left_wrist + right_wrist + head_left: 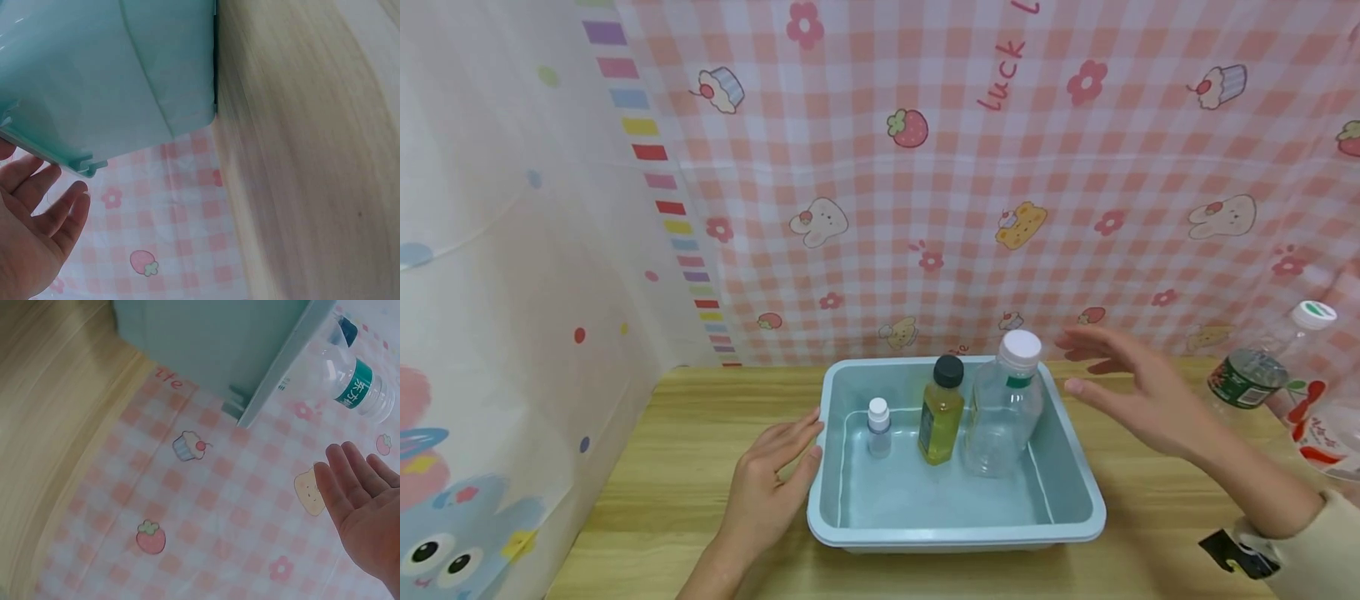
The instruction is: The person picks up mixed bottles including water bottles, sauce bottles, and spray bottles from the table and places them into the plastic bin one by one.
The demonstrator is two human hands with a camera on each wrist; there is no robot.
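A pale blue plastic basin (955,533) sits on the wooden table. Inside it stand a small white-capped bottle (878,429), a dark-capped bottle of yellow-green liquid (942,412) and a large clear bottle with a white cap (1006,408). The left hand (772,475) is at the basin's left rim, its fingertips touching or very near it, fingers loosely extended; the left wrist view shows the fingers by the rim (69,165). Beyond the right rim the right hand (1123,387) hovers in the air with straight fingers, thumb apart, holding nothing.
To the right stands a clear bottle with a green-and-red label (1251,375). Beside it is a clear container with a red cherry print (1330,433). A small black item (1238,554) is near the right sleeve. A pink checked cloth (955,200) hangs behind the table.
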